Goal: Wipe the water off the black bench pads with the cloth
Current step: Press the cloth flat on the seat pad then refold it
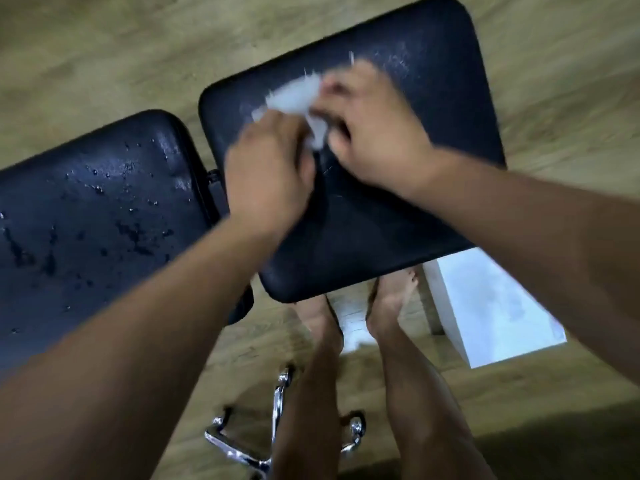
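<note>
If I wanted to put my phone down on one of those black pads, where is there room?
The near half of the right pad, between the hands and its front edge, is bare. Its middle is crowded by the left hand, right hand and cloth. The left pad is free but covered with droplets.

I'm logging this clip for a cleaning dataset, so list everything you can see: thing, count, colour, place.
Bench pads: 2, black; right pad at centre under the hands, left pad beside it, still beaded with water.
Cloth: 1, white, on the right pad, held between both hands; blurred.
Box: 1, white, on the floor below the right pad's near corner.
Chrome base: 1, silver, on the floor at bottom centre.
Floor: 1, light wood, all around.
Left hand: 1, gripping the cloth's near edge.
Right hand: 1, gripping the cloth's right side.
Legs: 2, bare, feet partly under the right pad.
</note>
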Tool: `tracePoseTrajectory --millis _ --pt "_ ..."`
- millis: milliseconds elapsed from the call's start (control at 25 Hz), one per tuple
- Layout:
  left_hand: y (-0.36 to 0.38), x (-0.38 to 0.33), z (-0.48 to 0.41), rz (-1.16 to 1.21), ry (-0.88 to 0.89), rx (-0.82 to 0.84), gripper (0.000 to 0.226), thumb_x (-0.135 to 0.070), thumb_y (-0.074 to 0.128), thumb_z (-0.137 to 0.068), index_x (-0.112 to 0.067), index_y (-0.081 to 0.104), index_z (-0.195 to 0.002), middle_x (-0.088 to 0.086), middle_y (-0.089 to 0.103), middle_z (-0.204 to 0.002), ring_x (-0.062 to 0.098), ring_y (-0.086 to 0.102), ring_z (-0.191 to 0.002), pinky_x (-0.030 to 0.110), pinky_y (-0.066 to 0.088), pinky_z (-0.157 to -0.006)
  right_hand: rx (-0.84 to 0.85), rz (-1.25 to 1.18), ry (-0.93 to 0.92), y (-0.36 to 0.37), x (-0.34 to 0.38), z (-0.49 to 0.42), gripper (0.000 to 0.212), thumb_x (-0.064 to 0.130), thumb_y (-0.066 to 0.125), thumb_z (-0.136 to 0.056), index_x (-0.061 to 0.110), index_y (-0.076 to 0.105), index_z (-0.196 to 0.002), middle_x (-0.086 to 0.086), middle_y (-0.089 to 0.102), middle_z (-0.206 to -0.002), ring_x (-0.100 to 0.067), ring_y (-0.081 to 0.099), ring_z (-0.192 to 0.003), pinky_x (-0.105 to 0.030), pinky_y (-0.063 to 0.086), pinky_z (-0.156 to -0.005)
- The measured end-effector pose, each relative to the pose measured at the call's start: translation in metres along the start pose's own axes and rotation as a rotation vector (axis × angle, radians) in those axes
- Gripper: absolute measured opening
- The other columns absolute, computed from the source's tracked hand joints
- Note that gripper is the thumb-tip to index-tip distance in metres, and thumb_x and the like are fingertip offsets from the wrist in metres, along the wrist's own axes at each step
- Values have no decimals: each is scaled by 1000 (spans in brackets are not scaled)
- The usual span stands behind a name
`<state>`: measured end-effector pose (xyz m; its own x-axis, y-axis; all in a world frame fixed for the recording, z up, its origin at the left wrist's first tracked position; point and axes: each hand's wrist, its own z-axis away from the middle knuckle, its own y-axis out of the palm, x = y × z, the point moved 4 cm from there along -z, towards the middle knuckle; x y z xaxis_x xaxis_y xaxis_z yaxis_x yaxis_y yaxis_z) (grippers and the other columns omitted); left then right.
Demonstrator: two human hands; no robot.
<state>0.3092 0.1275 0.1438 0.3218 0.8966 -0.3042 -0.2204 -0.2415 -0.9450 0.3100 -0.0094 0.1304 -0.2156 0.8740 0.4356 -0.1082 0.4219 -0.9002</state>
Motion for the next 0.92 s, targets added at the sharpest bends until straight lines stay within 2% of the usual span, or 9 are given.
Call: tracePoseTrajectory --millis 160,280,400,480,520,600,680,800,920 --pt "22 -55 133 161 306 406 22 -7 70 -71 -17 69 -90 -1 66 -91 24 62 -76 38 51 -53 233 -108 -39 0 22 165 30 6 66 -68 14 66 -96 -9 64 -107 -33 58 -94 -39 46 -77" --pt "28 -64 75 78 431 270 17 -14 57 -78 -15 71 -89 5 68 -88 29 62 -78 40 50 -60 149 -29 -99 -11 -23 129 26 9 60 -71 11 68 -95 -12 66 -101 -37 60 -87 -41 51 -71" --pt "3 -75 -44 -97 280 59 28 -21 43 -89 -6 66 -92 21 63 -92 37 54 -85 39 41 -73 -28 -11 56 -40 -65 32 24 12 48 -86 12 68 -98 -7 66 -99 -24 64 -94 -28 47 -77" --pt "1 -86 -90 -18 156 117 30 -22 38 -96 -13 48 -69 10 49 -71 24 40 -71 29 29 -70 0 -130 130 -40 -88 -5 22 11 43 -93 16 58 -79 2 60 -81 2 62 -74 -15 44 -71" --pt "4 -92 -98 26 120 148 28 -19 38 -96 -25 43 -69 -4 46 -72 22 40 -72 26 28 -68 -25 -126 151 -44 -91 -12 20 12 43 -91 16 55 -75 2 59 -78 1 62 -70 -20 48 -74" --pt "12 -99 -88 9 127 110 21 -14 41 -91 -26 58 -90 0 59 -93 19 55 -87 28 39 -74 -20 21 157 -50 -91 8 21 16 42 -79 12 63 -83 -9 65 -92 -22 63 -88 -39 49 -82" --pt "32 -111 -27 29 251 159 26 -11 48 -86 -15 64 -107 11 62 -104 33 56 -98 43 45 -74 -36 82 163 -49 -84 73 30 15 47 -76 10 67 -97 -17 63 -107 -37 57 -95 -36 44 -86" --pt "44 -136 74 157 477 375 19 -4 70 -68 -14 66 -84 4 60 -81 26 56 -76 29 41 -54 27 -115 305 -41 -49 192 28 12 51 -77 13 69 -99 -8 62 -109 -31 54 -94 -33 46 -80" --pt "48 -131 55 87 561 295 18 -7 74 -65 -15 67 -79 2 59 -74 24 57 -70 29 41 -52 -11 -75 263 -41 -69 176 30 13 51 -75 14 72 -96 -7 64 -100 -22 49 -89 -30 44 -76"
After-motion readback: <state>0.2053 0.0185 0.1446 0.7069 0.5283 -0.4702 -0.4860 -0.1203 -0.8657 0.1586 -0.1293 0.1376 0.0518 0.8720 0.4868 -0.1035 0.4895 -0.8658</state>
